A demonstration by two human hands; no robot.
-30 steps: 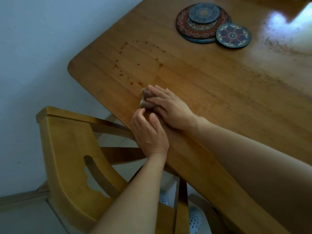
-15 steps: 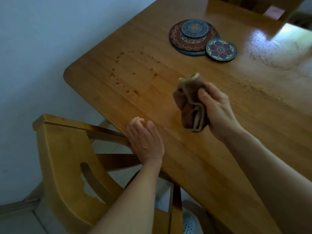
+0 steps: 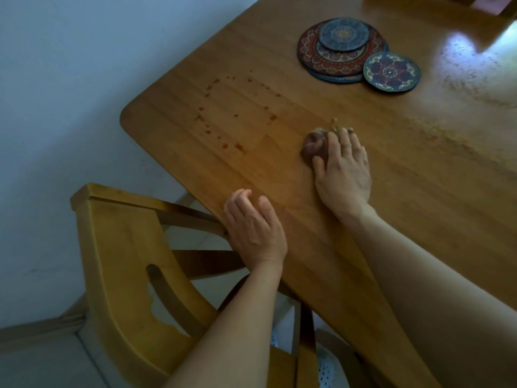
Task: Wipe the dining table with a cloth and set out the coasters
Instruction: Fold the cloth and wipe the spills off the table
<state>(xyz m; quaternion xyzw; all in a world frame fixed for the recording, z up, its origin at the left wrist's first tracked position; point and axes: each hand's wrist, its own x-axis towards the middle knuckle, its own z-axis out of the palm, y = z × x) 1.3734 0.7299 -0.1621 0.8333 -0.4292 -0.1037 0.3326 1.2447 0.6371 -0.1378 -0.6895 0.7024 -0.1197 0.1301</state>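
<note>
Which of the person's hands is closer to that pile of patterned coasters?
The right hand. It presses the cloth on the table, partway toward the coasters; the left hand rests at the table's near edge, farther away.

Desk [image 3: 419, 219]: honey-brown wood with straight plank grain; reddish-brown spots [image 3: 223, 130] near its left corner.
Cloth [image 3: 314, 147]: dark brown, tan edge.
Large round mat [image 3: 330, 61]: red mandala pattern.
Small coaster [image 3: 344, 35] on top of it: blue mandala.
Second small coaster [image 3: 391, 71]: dark blue and red floral, teal rim.
Chair [image 3: 112, 247]: honey-brown wood.
</note>
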